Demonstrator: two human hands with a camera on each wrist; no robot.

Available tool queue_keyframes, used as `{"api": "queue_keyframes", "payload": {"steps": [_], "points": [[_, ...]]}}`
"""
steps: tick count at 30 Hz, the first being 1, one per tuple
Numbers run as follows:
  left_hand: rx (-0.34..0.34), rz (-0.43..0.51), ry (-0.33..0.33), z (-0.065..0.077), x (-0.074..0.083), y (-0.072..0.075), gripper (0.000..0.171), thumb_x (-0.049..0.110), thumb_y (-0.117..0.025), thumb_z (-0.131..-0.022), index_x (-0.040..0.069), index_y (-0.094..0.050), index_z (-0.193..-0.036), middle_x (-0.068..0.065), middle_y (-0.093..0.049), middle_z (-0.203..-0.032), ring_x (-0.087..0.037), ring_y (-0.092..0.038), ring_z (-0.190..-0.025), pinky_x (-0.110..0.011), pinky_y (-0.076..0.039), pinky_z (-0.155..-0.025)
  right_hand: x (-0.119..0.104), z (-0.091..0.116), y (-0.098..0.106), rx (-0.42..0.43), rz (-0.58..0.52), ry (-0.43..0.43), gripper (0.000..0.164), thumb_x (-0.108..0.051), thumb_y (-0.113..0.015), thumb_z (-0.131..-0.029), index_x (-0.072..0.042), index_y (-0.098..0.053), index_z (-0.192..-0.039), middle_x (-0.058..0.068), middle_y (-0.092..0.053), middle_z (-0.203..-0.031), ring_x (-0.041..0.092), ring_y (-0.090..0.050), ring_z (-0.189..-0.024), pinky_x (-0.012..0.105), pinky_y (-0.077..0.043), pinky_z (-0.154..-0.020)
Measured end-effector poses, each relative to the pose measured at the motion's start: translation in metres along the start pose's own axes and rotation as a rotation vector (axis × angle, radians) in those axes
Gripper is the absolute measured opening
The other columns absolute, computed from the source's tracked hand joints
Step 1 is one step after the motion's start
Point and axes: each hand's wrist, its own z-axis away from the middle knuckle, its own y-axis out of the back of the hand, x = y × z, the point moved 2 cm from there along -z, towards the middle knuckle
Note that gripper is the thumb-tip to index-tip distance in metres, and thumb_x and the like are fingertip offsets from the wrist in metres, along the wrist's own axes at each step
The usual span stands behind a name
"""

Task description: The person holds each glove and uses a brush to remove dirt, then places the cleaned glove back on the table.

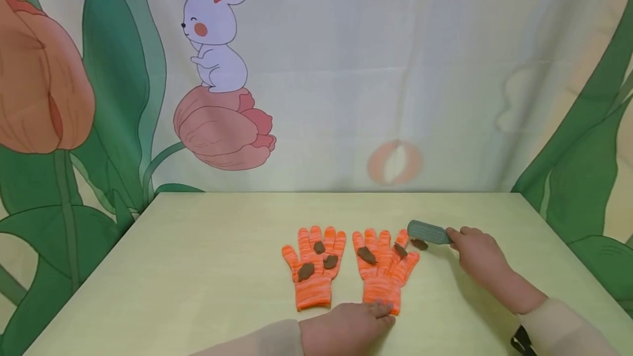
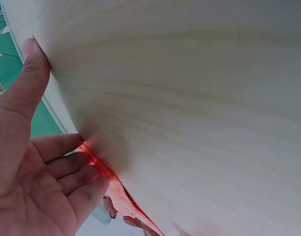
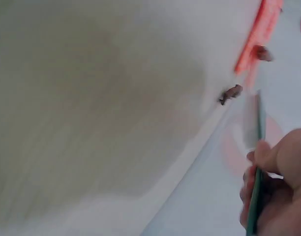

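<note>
Two orange knitted gloves lie flat side by side, the left glove (image 1: 314, 284) with several brown clumps on it and the right glove (image 1: 382, 284) with two. My left hand (image 1: 346, 327) rests its fairly straight fingers on the right glove's cuff; in the left wrist view the fingertips touch the orange edge. My right hand (image 1: 479, 251) grips a green brush (image 1: 428, 232) by its handle. The brush head hangs just beyond the right glove's outer fingers, above a loose brown clump (image 1: 420, 244) on the table. Pale, blurred bristles (image 3: 251, 120) show in the right wrist view.
A pale yellow table (image 1: 198, 268) carries the gloves. Behind it hangs a printed cloth (image 1: 316, 81) with a rabbit and tulips, meeting the table's back edge. A black strap (image 1: 522, 340) shows at my right sleeve.
</note>
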Motion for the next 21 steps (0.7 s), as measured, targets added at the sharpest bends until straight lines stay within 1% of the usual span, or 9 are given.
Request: {"api": "queue_keyframes", "payload": {"steps": [2, 4, 6, 9, 12, 15, 17, 19, 21], "points": [[0.008, -0.017, -0.008, -0.002, -0.002, -0.005, 0.082, 0.077, -0.042, -0.094, 0.024, -0.042, -0.158, 0.006, -0.033, -0.167, -0.008, -0.038, -0.152, -0.023, -0.047, -0.112, 0.000, -0.001, 0.000, -0.026, -0.067, 0.005, 0.032, -0.002, -0.072, -0.090, 0.012, -0.068, -0.119, 0.010, -0.063, -0.079, 0.016, -0.053, -0.067, 0.030, -0.045, -0.058], [0.009, -0.029, -0.016, -0.002, -0.003, -0.008, 0.081, 0.076, -0.041, -0.095, 0.024, -0.042, -0.158, 0.006, -0.033, -0.167, -0.009, -0.039, -0.151, -0.023, -0.048, -0.111, -0.001, -0.001, -0.002, -0.082, -0.150, 0.046, 0.032, -0.002, -0.069, -0.093, 0.014, -0.067, -0.121, 0.010, -0.066, -0.082, 0.014, -0.051, -0.069, 0.028, -0.045, -0.061], [0.010, -0.041, -0.023, -0.001, -0.003, -0.008, 0.081, 0.076, -0.040, -0.096, 0.024, -0.042, -0.158, 0.006, -0.033, -0.167, -0.009, -0.041, -0.151, -0.023, -0.049, -0.109, -0.002, 0.001, -0.004, -0.138, -0.186, 0.093, 0.032, -0.002, -0.068, -0.093, 0.013, -0.067, -0.121, 0.009, -0.067, -0.084, 0.013, -0.051, -0.071, 0.027, -0.045, -0.063], [0.010, -0.044, -0.025, -0.001, -0.004, -0.009, 0.082, 0.077, -0.039, -0.095, 0.024, -0.041, -0.158, 0.006, -0.033, -0.167, -0.009, -0.042, -0.150, -0.023, -0.049, -0.109, -0.002, 0.003, -0.007, -0.150, -0.135, 0.111, 0.031, -0.003, -0.071, -0.091, 0.010, -0.069, -0.119, 0.008, -0.068, -0.085, 0.013, -0.055, -0.072, 0.028, -0.048, -0.063], [0.007, -0.032, -0.025, -0.002, -0.004, -0.010, 0.083, 0.078, -0.039, -0.095, 0.024, -0.041, -0.158, 0.006, -0.032, -0.167, -0.009, -0.042, -0.150, -0.023, -0.049, -0.110, 0.000, 0.004, -0.006, -0.094, -0.032, 0.037, 0.031, -0.003, -0.073, -0.090, 0.008, -0.070, -0.118, 0.009, -0.065, -0.081, 0.016, -0.058, -0.069, 0.030, -0.048, -0.059], [0.001, -0.018, -0.020, -0.002, -0.003, -0.009, 0.082, 0.077, -0.039, -0.095, 0.025, -0.040, -0.158, 0.007, -0.032, -0.168, -0.009, -0.039, -0.152, -0.024, -0.047, -0.112, 0.001, 0.002, -0.003, -0.051, -0.035, -0.016, 0.031, -0.003, -0.072, -0.091, 0.010, -0.069, -0.119, 0.011, -0.065, -0.080, 0.019, -0.058, -0.068, 0.033, -0.048, -0.057], [0.002, -0.018, -0.014, 0.001, 0.001, -0.004, 0.081, 0.075, -0.041, -0.096, 0.023, -0.041, -0.158, 0.006, -0.033, -0.167, -0.010, -0.039, -0.152, -0.024, -0.047, -0.113, 0.000, 0.001, -0.001, -0.057, -0.095, -0.001, 0.032, -0.003, -0.070, -0.092, 0.011, -0.068, -0.121, 0.011, -0.065, -0.082, 0.017, -0.055, -0.068, 0.031, -0.047, -0.059], [0.004, -0.027, -0.004, 0.005, 0.006, 0.004, 0.079, 0.072, -0.044, -0.097, 0.022, -0.043, -0.157, 0.005, -0.035, -0.166, -0.010, -0.041, -0.151, -0.024, -0.047, -0.113, -0.001, 0.001, -0.001, -0.102, -0.169, 0.043, 0.033, -0.003, -0.068, -0.093, 0.012, -0.067, -0.123, 0.010, -0.066, -0.084, 0.014, -0.052, -0.070, 0.029, -0.046, -0.062], [0.004, -0.031, 0.006, 0.009, 0.011, 0.014, 0.077, 0.070, -0.049, -0.097, 0.020, -0.046, -0.155, 0.004, -0.038, -0.165, -0.010, -0.043, -0.150, -0.024, -0.047, -0.112, -0.002, 0.001, -0.002, -0.153, -0.184, 0.084, 0.033, -0.004, -0.069, -0.093, 0.010, -0.067, -0.123, 0.008, -0.067, -0.086, 0.013, -0.051, -0.072, 0.027, -0.046, -0.064]]}}
